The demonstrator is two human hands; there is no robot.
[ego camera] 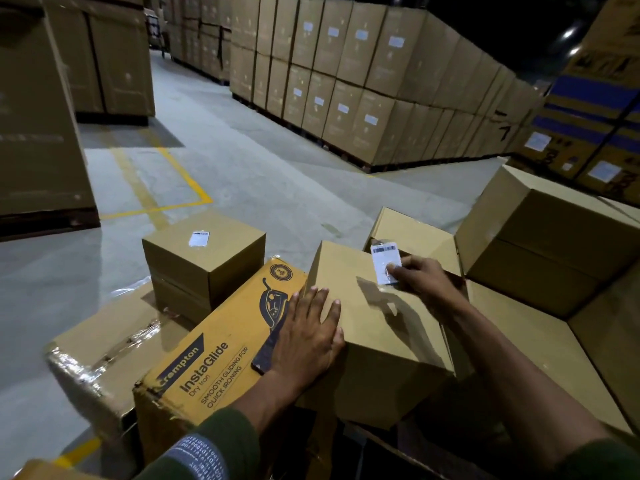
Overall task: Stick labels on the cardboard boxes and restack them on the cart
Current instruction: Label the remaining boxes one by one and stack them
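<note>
A plain cardboard box point(377, 327) lies in front of me, tilted among other boxes. My left hand point(308, 336) rests flat on its left edge with the fingers spread. My right hand point(420, 277) pinches a white barcode label point(386, 263) just above the far part of the box's top; I cannot tell whether the label touches the cardboard. To the left, a smaller brown box point(204, 265) carries a white label point(199, 238) on its top.
An orange iron carton point(214, 362) lies under my left hand's side, with a dark phone point(268, 351) on it. A plastic-wrapped box point(97, 355) sits at left. Larger brown boxes point(554, 237) stand at right. Tall stacked cartons point(363, 88) line the concrete aisle point(242, 174).
</note>
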